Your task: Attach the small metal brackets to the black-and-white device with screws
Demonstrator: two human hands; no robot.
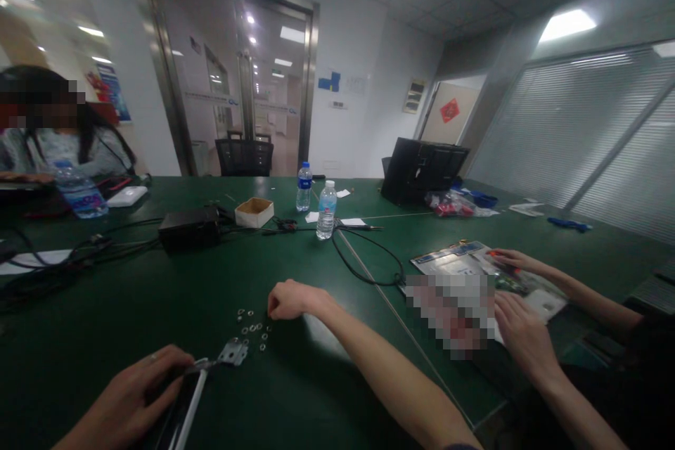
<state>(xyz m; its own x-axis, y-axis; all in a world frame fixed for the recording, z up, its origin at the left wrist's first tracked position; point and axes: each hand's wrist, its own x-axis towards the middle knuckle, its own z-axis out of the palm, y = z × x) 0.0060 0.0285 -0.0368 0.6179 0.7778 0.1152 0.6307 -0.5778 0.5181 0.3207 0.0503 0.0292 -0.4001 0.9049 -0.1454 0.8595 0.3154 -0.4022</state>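
The left hand (131, 397) grasps a dark flat bar with a white edge (185, 399), a small silver metal bracket (233, 351) at its far tip. The right hand (289, 299) is curled shut, knuckles on the green counter (131, 295); small silver nuts (252, 327) lie scattered just left of it

We sit in an office meeting room. A glass door (242, 84) opens onto a lit corridor, and window blinds (580, 126) hang under ceiling tiles. Our large green surface (158, 295) carries water bottles (326, 209) and cables (369, 260).
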